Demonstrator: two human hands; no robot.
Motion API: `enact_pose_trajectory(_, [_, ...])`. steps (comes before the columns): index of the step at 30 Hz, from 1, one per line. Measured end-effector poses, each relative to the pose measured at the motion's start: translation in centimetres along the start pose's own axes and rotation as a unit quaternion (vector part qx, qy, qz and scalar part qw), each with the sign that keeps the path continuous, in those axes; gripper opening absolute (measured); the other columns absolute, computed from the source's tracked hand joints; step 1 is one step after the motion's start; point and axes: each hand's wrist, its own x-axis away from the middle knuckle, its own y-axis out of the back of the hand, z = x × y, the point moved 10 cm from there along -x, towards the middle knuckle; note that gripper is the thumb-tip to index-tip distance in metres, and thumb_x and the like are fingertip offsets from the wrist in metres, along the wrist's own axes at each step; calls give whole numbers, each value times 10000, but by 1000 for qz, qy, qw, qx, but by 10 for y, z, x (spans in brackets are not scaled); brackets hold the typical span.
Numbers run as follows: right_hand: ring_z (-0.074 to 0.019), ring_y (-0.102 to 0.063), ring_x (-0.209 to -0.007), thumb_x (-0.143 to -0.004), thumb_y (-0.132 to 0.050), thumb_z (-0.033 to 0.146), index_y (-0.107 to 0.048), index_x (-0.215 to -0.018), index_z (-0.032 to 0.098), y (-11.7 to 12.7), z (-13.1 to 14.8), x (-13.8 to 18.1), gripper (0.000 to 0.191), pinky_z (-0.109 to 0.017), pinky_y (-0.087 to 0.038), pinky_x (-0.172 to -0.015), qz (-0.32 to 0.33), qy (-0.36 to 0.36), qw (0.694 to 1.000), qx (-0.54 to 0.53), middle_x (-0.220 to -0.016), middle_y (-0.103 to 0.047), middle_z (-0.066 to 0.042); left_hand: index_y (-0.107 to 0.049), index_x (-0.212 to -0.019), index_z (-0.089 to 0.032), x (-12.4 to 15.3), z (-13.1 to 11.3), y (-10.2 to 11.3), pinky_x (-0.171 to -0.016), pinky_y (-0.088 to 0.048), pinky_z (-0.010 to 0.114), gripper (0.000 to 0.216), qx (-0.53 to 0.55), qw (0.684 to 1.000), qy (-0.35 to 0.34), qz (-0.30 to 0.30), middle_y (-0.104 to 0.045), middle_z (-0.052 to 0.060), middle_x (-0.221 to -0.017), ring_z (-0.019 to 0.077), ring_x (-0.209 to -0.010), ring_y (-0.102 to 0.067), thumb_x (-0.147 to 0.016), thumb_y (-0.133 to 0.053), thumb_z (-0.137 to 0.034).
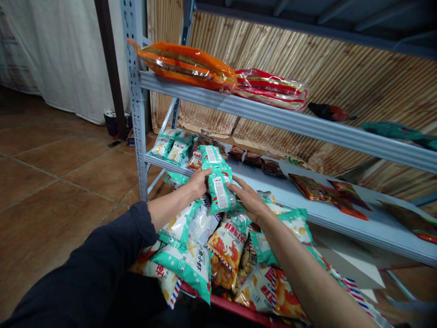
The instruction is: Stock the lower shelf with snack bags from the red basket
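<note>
My left hand grips the left edge of a teal snack bag, thumb on top, and my right hand holds the same bag by its right edge. The bag's printed white label faces up. Just beyond it, a second teal snack bag touches its upper end; whether my left hand also holds this one I cannot tell. Below my hands, a red-rimmed container is heaped with snack bags, among them a teal and white bag and an orange and white bag.
A metal shelf rack stands ahead. On its lower shelf, teal bags sit at the left end, with brown packets and flat packets farther right. The upper shelf carries a large orange bag and a red bag.
</note>
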Motion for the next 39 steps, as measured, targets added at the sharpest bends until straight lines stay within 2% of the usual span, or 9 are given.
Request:
enact_pose_trajectory(4, [-226,-639,-816,-687,-649,363,-390,-1258,254,-14,3,7,636,-391,-532,-718,71,8,997,-28,-1074,-626,-68,-601,-836,-119,-2,-1,-4,-777,-478,366,117,-6,1000,-7,29,-666,83,-752,205,-715,-631,-743,-530,-133])
enact_pose_trajectory(9, [-224,-610,-927,-673,-675,337,-418,-1223,269,-23,5,14,611,-383,-517,-790,133,38,990,-39,-1160,-581,-61,-598,-858,-127,-1,4,-5,-784,-474,374,134,-9,999,22,27,-668,89,-770,223,-774,-626,-732,-569,-164])
enact_pose_trajectory(14, [-224,-581,-990,-673,-678,312,-431,-1222,274,-21,0,14,603,-401,-485,-852,139,54,988,-40,-1198,-556,-49,-589,-818,-123,-2,6,-5,-774,-473,370,99,-6,999,23,26,-662,88,-744,216,-749,-623,-736,-569,-174])
enact_pose_trajectory(22, [-229,-585,-982,-641,-703,261,-280,-1334,307,-19,-2,17,813,-415,-486,-845,128,33,990,-45,-1226,-531,-51,-578,-739,-120,8,2,-11,-747,-476,339,70,8,999,33,21,-633,55,-653,158,-585,-592,-756,-512,-135])
enact_pose_trajectory(26, [-228,-565,-1019,-647,-696,260,-272,-1337,312,-19,-2,17,812,-403,-477,-860,131,39,990,-43,-1261,-502,-42,-584,-732,-117,9,2,-9,-732,-477,324,80,1,999,37,11,-636,58,-642,156,-572,-587,-757,-511,-136])
enact_pose_trajectory(30, [-216,-577,-993,-658,-682,274,-244,-1348,309,-19,-4,16,818,-390,-484,-845,133,37,990,-31,-1238,-523,-36,-588,-765,-121,1,1,1,-713,-471,302,66,0,1000,9,-11,-638,51,-648,148,-568,-582,-754,-525,-139])
enact_pose_trajectory(39, [-226,-527,-1072,-658,-672,240,-327,-1309,290,-20,-2,15,739,-398,-444,-900,134,68,988,-32,-1264,-500,-33,-575,-752,-129,2,4,1,-702,-469,296,75,-2,1000,24,-16,-622,38,-618,131,-529,-562,-769,-503,-140])
